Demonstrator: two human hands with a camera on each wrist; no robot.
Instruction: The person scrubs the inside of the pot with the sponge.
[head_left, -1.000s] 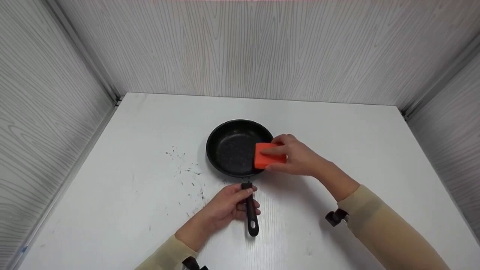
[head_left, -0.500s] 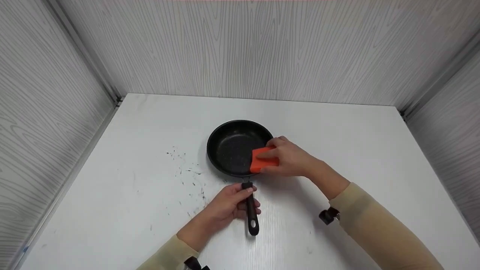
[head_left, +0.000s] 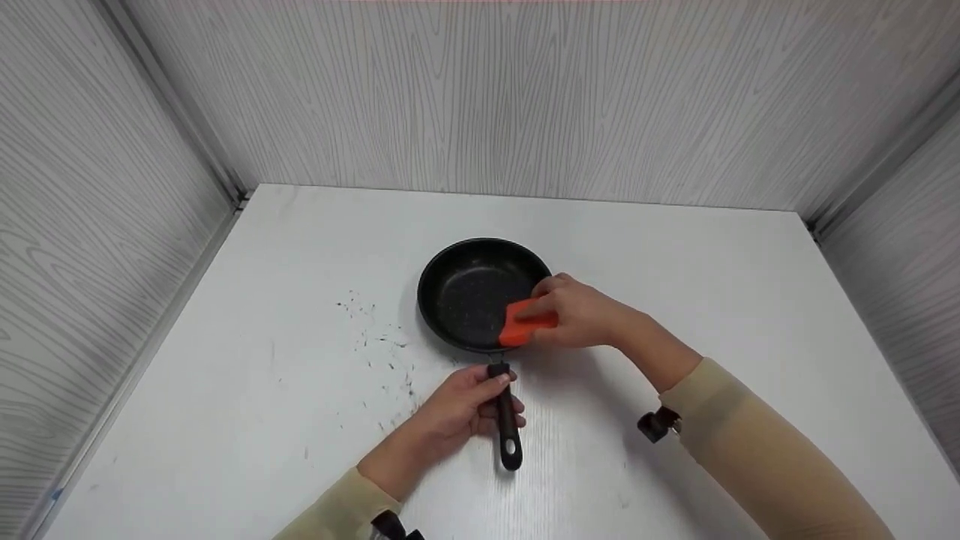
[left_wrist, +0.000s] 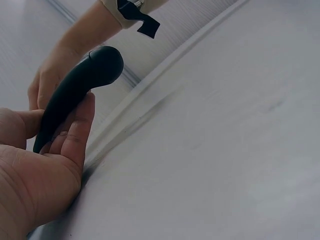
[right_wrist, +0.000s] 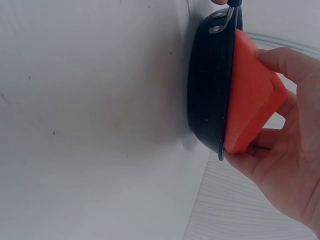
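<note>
A black frying pan (head_left: 472, 296) stands on the white table in the head view, its handle (head_left: 510, 435) pointing toward me. My left hand (head_left: 457, 409) grips that handle close to the pan, thumb on top and fingers underneath. In the left wrist view the dark handle (left_wrist: 80, 80) rises out of the curled fingers. An orange sponge (head_left: 525, 324) is in my right hand (head_left: 581, 311), held over the pan's near right rim. From the right wrist view, thumb and fingers pinch the sponge (right_wrist: 252, 95), which dips inside the pan's rim; its lower edge is hidden there.
Dark specks (head_left: 382, 341) are scattered on the white table (head_left: 262, 300) left of the pan. Pale wood-grain panels close in the back (head_left: 480, 97) and both sides. Each sleeved wrist bears a small black camera mount (head_left: 658, 424).
My right hand has moved the sponge slightly left and down along the pan's right side, tilting it into the pan. The left hand keeps its hold on the handle.
</note>
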